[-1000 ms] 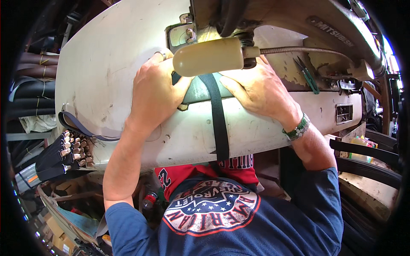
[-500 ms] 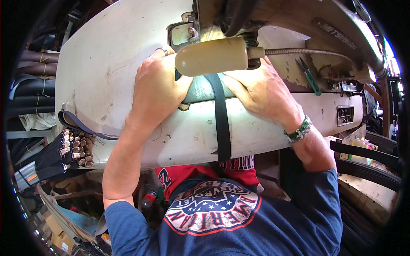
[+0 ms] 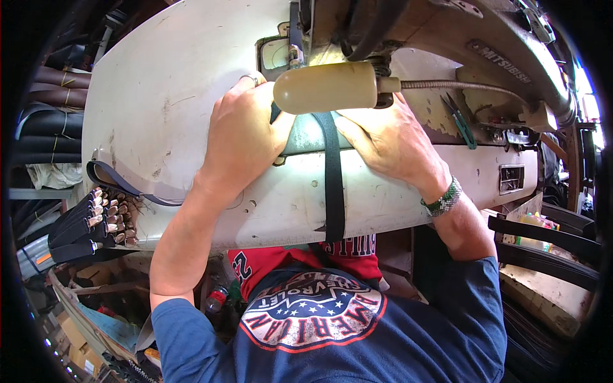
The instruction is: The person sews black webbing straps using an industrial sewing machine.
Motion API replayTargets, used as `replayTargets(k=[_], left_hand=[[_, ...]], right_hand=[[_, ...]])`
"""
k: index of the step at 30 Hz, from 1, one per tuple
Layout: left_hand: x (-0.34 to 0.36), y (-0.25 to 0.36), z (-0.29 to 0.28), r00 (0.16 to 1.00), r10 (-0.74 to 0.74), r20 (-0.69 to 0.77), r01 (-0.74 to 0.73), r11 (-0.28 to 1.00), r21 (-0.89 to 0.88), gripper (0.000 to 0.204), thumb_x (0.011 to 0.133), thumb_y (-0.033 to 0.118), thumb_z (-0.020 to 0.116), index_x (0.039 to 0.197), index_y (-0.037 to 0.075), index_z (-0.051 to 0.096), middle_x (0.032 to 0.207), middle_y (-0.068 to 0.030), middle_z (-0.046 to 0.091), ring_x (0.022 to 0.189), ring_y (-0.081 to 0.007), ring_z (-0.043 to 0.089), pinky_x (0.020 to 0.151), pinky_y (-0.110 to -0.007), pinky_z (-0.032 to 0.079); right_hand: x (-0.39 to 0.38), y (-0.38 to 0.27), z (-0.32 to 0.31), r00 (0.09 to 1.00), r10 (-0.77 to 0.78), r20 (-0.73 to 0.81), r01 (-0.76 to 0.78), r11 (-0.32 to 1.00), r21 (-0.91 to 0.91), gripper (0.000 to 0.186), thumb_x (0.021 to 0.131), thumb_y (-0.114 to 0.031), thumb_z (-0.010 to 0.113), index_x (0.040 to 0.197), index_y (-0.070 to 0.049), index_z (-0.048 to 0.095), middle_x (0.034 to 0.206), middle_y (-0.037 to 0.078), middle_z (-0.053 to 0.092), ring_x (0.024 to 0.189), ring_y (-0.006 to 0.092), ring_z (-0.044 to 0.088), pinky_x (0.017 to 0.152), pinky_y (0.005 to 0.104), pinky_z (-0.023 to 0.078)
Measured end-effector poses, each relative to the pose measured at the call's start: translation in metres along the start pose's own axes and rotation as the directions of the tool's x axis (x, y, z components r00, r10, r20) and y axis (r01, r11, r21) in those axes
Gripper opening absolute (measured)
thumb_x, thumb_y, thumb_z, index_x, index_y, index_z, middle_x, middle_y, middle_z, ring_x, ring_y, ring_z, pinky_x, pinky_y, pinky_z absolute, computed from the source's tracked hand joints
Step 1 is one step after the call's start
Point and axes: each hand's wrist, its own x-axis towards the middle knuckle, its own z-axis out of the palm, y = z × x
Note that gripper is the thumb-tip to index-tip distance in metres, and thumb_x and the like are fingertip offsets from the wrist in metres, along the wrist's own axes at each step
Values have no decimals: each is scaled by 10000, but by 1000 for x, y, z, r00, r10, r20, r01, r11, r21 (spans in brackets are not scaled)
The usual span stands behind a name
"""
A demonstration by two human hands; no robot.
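A black strap comes out from under the cream lamp and drops over the table's near edge. My left hand is closed left of it, with dark webbing showing between thumb and fingers. On the other side my right hand is closed, its thumb tip against the strap. The lamp hides the fingertips of both hands and the part of the strap between them. A sewing machine arches over the lamp. Beneath my hands lies a lit metal plate set in the white tabletop.
Green-handled thread snips lie right of my right hand. A bundle of black straps with metal ends rests at the table's left edge, near a loose dark strap. Rolled material is stacked at far left; more black straps hang at right.
The view has shifted slightly, so the machine and lamp appear a little farther right. My left hand sits slightly farther right in the picture; both hands keep their closed pose.
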Motion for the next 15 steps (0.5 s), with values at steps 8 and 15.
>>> replayTargets(k=[8,15], left_hand=[[-3,3,2,999,-17,-42,15,999,-48,145,841,139,695,860,-5,694,851,-224,634,790,-407,641,716,-489,519],[-8,2,7,998,0,-57,-3,999,-54,164,852,157,690,864,-7,695,846,-213,632,789,-401,648,712,-488,520]], right_hand=[[0,-2,1,1000,-12,-21,12,1000,-10,258,937,-187,603,1123,-71,739,1157,162,644,1163,343,572,1108,484,396],[-2,-5,-4,1000,7,5,-7,1000,-9,268,946,-191,605,1145,-66,735,1075,159,632,1164,333,563,1115,480,393]])
